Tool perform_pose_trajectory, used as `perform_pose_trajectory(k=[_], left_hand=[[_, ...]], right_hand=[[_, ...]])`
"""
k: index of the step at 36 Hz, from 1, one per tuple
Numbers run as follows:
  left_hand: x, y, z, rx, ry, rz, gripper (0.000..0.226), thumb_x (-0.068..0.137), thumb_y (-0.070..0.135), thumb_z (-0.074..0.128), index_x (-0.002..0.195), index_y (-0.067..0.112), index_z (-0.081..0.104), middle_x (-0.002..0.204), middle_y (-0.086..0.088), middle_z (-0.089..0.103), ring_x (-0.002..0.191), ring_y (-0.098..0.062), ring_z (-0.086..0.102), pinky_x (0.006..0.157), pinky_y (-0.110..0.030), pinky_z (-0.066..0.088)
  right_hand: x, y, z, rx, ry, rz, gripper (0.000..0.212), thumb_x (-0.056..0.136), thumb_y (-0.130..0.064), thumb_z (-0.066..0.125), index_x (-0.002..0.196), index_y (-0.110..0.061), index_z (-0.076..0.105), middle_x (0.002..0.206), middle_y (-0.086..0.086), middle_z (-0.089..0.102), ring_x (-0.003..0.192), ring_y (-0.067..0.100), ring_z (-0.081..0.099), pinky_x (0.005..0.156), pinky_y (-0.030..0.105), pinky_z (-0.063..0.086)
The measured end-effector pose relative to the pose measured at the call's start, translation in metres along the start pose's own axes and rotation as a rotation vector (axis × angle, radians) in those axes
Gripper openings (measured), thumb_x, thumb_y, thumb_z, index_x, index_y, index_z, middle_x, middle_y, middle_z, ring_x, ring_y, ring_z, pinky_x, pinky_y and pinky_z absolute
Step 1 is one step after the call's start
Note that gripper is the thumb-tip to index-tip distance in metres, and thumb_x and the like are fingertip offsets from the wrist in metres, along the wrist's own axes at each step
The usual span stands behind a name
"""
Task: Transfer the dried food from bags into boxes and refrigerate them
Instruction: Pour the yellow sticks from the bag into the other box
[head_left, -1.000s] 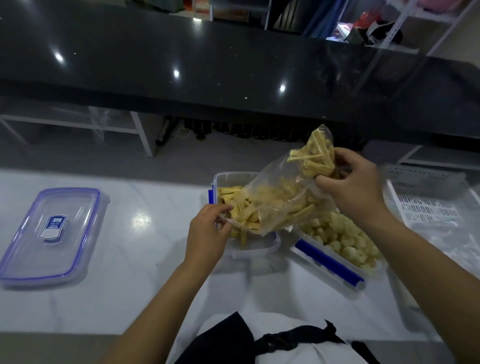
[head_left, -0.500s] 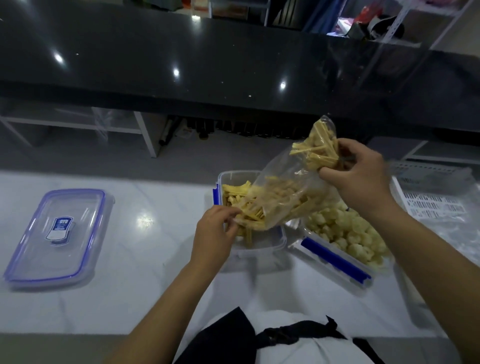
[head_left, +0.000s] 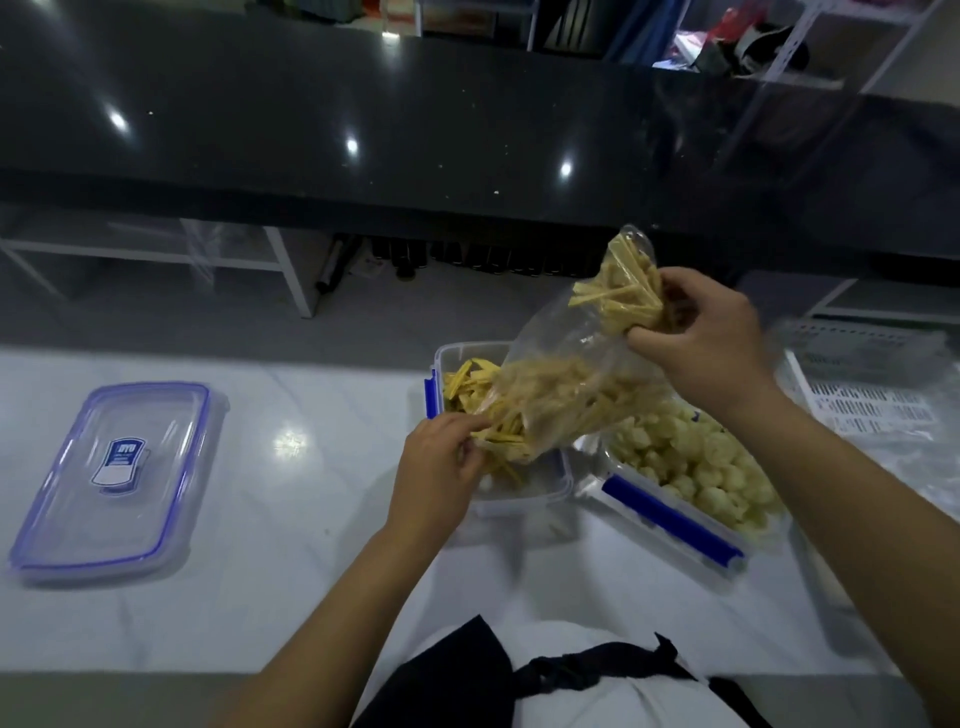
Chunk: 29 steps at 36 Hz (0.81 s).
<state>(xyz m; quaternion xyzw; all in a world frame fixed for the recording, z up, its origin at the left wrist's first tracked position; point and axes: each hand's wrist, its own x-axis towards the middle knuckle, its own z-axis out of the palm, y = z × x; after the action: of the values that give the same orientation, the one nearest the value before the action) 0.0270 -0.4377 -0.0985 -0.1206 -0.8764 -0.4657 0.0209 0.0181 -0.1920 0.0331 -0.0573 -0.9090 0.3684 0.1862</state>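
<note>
A clear plastic bag (head_left: 566, 384) of yellow dried strips (head_left: 618, 296) is held tilted over an open clear box (head_left: 519, 488) on the white counter (head_left: 291, 519). The bag's raised closed end is gripped by the right hand (head_left: 706, 343), fingers curled round it. The lower open mouth is pinched by the left hand (head_left: 441, 467). Strips are seen lying in the box. A second box (head_left: 670, 514) of pale puffed pieces is placed just beside it, and a lid (head_left: 111, 478) well apart.

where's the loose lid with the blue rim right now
In the head view the lid lies flat on the white counter at the far left, apart from the left hand and the box of yellow strips.
</note>
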Motion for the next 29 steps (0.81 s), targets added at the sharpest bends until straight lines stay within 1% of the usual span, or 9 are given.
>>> perform_pose_trajectory(k=[3, 6, 10, 14, 16, 19, 23, 26, 29], left_hand=[[-0.001, 0.000, 0.001, -0.007, 0.010, -0.001, 0.025, 0.093, 0.017, 0.068, 0.118, 0.016, 0.073, 0.119, 0.000, 0.071, 0.110, -0.019, 0.062, 0.097, -0.036, 0.052], [-0.001, 0.001, 0.000, -0.010, 0.036, -0.005, 0.026, 0.093, 0.010, 0.068, 0.118, 0.013, 0.073, 0.117, -0.002, 0.071, 0.107, -0.020, 0.063, 0.095, -0.037, 0.054], [-0.004, 0.004, -0.003, -0.020, 0.044, 0.007, 0.030, 0.091, 0.005, 0.068, 0.120, 0.014, 0.072, 0.116, -0.004, 0.071, 0.106, -0.022, 0.063, 0.094, -0.038, 0.054], [-0.005, 0.003, -0.005, -0.034, 0.070, -0.003, 0.032, 0.091, 0.008, 0.069, 0.123, 0.012, 0.070, 0.119, -0.005, 0.071, 0.109, -0.022, 0.064, 0.097, -0.040, 0.055], [-0.004, 0.003, -0.005, -0.050, 0.057, -0.030, 0.033, 0.092, 0.009, 0.068, 0.125, 0.012, 0.069, 0.120, -0.005, 0.070, 0.110, -0.021, 0.064, 0.098, -0.042, 0.055], [-0.005, 0.005, -0.003, -0.060, 0.055, -0.031, 0.033, 0.092, 0.007, 0.068, 0.124, 0.012, 0.069, 0.119, -0.003, 0.070, 0.108, -0.019, 0.064, 0.098, -0.041, 0.055], [-0.006, 0.005, -0.003, -0.055, 0.060, -0.032, 0.033, 0.092, 0.009, 0.069, 0.125, 0.012, 0.069, 0.121, -0.005, 0.070, 0.110, -0.021, 0.064, 0.098, -0.037, 0.054], [-0.006, 0.007, -0.003, -0.058, 0.065, -0.009, 0.032, 0.090, 0.003, 0.069, 0.121, 0.011, 0.071, 0.116, 0.000, 0.070, 0.104, -0.020, 0.066, 0.094, -0.031, 0.053], [-0.005, 0.008, -0.002, -0.074, 0.056, -0.020, 0.033, 0.091, 0.002, 0.068, 0.123, 0.012, 0.070, 0.117, 0.000, 0.069, 0.104, -0.017, 0.063, 0.094, -0.030, 0.053]], right_hand=[[0.000, -0.003, 0.000, 0.019, 0.033, -0.046, 0.038, 0.074, -0.025, 0.077, 0.109, -0.031, 0.066, 0.096, -0.012, 0.068, 0.087, 0.009, 0.065, 0.073, 0.028, 0.055], [-0.008, -0.003, 0.007, 0.032, 0.053, -0.091, 0.042, 0.072, -0.028, 0.075, 0.112, -0.031, 0.064, 0.098, -0.011, 0.066, 0.087, 0.009, 0.063, 0.073, 0.023, 0.053], [-0.014, 0.001, 0.017, -0.033, -0.011, 0.014, 0.042, 0.074, -0.017, 0.078, 0.115, -0.022, 0.067, 0.099, -0.005, 0.068, 0.089, 0.013, 0.063, 0.080, 0.038, 0.056], [-0.009, -0.006, 0.001, 0.049, 0.114, -0.063, 0.043, 0.072, -0.028, 0.077, 0.111, -0.040, 0.064, 0.096, -0.015, 0.069, 0.086, 0.006, 0.066, 0.072, 0.024, 0.057], [-0.008, -0.006, 0.000, 0.039, 0.111, -0.079, 0.042, 0.073, -0.026, 0.076, 0.112, -0.035, 0.065, 0.098, -0.012, 0.068, 0.087, 0.009, 0.065, 0.074, 0.027, 0.056], [-0.008, -0.001, 0.006, -0.025, 0.008, -0.022, 0.038, 0.074, -0.018, 0.079, 0.111, -0.024, 0.068, 0.095, -0.006, 0.068, 0.088, 0.014, 0.064, 0.077, 0.033, 0.055], [-0.003, -0.010, -0.007, 0.027, 0.066, -0.117, 0.038, 0.073, -0.026, 0.077, 0.108, -0.037, 0.066, 0.091, -0.016, 0.068, 0.080, 0.002, 0.064, 0.067, 0.014, 0.051], [-0.004, -0.015, -0.008, 0.047, 0.095, -0.163, 0.040, 0.073, -0.026, 0.076, 0.112, -0.033, 0.065, 0.096, -0.011, 0.069, 0.085, 0.007, 0.065, 0.071, 0.018, 0.053], [-0.008, -0.012, 0.007, -0.068, -0.041, -0.062, 0.036, 0.074, -0.019, 0.078, 0.107, -0.028, 0.067, 0.092, -0.007, 0.068, 0.085, 0.011, 0.064, 0.071, 0.021, 0.050]])
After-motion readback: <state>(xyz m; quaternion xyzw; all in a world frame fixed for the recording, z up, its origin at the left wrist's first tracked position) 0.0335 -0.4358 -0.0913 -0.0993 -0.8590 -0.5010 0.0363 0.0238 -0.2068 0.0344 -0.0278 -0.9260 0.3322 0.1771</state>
